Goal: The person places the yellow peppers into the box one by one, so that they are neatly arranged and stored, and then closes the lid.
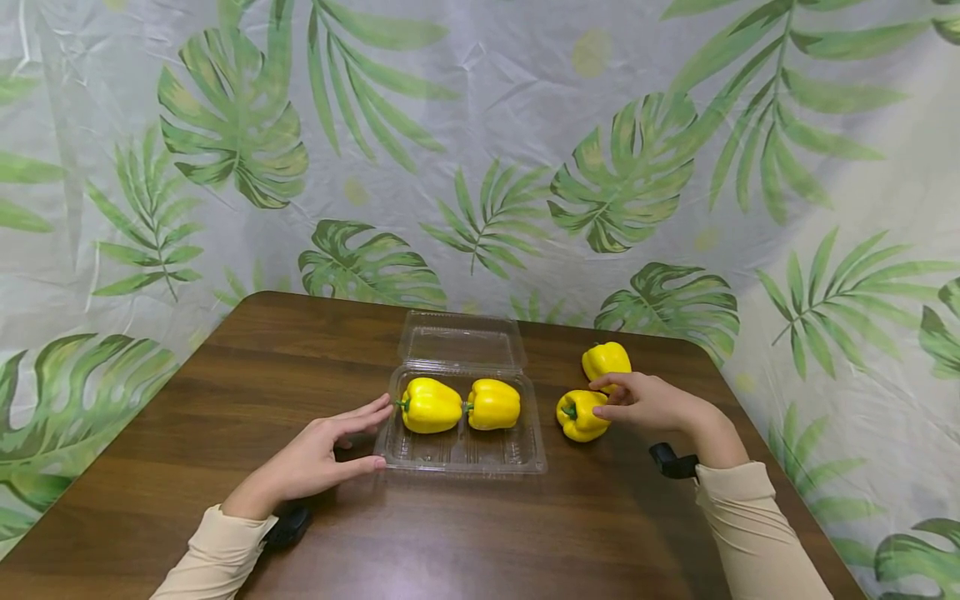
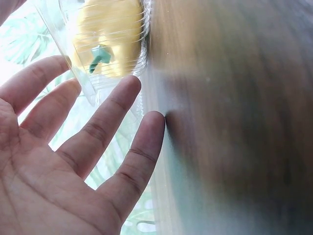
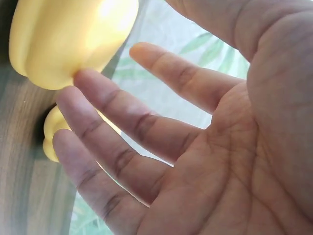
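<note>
One yellow pepper (image 1: 573, 427) lies on the table (image 1: 450, 533), just right of the clear container, its stem end toward the head camera and slightly left. Right hand (image 1: 660, 404) is at it: thumb over its right side in the head view, fingers spread and nearly straight in the right wrist view, not wrapped round it. Fingertips look at or very near the skin; firm contact, can't tell. Second loose pepper (image 1: 606, 358) stands just behind, near enough to get bumped.

Clear container (image 1: 480, 467) lies open, lid (image 1: 461, 333) folded back away from the person. Inside, left packed pepper (image 1: 435, 404) and right packed pepper (image 1: 497, 405) lie on their sides side by side, stems left. Left hand (image 1: 318, 454) has its fingers apart, tips on or right at the container's left side, gripping nothing.

Risks, my judgement: smooth, rounded skin could slip or roll if pinched only at one side; fingers reaching behind could knock the rear pepper. Container looks light, so a push from the left hand might slide it. Patterned cloth (image 1: 517, 125) hangs behind the table.
</note>
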Available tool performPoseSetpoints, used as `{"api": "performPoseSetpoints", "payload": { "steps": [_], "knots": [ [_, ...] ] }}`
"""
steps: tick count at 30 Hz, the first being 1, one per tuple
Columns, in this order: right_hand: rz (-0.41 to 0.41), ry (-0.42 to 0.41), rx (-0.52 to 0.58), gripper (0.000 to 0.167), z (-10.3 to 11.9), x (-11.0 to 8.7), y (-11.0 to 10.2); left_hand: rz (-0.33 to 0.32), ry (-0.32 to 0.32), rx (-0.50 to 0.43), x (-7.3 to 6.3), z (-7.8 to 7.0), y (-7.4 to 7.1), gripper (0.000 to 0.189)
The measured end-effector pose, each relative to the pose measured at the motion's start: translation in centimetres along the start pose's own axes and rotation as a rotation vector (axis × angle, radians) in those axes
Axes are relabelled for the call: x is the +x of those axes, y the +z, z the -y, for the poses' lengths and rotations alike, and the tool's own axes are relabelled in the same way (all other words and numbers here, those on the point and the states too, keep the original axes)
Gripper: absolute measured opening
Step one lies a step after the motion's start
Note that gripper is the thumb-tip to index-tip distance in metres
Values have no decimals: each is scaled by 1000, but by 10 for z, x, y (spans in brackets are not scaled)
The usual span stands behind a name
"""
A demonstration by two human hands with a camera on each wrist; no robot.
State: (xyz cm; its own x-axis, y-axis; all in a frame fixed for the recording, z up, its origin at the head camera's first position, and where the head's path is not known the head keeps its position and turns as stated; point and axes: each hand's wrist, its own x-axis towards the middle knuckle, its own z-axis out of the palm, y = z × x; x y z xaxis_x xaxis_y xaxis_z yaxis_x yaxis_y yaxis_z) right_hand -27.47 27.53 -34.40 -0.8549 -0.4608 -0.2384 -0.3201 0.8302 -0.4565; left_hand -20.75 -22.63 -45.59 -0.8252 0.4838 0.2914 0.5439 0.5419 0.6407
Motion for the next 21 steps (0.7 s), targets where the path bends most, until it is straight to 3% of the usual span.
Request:
{"api": "performPoseSetpoints", "payload": {
  "steps": [10,16,21],
  "knots": [
    [-86,-88,66,70,-14,7,7,1,13,12,1,1,0,70],
    [-68,-147,196,79,-26,14,17,8,11,10,1,2,0,70],
    [-61,-163,225,83,-32,18,24,9,9,13,2,1,0,70]
  ]
}}
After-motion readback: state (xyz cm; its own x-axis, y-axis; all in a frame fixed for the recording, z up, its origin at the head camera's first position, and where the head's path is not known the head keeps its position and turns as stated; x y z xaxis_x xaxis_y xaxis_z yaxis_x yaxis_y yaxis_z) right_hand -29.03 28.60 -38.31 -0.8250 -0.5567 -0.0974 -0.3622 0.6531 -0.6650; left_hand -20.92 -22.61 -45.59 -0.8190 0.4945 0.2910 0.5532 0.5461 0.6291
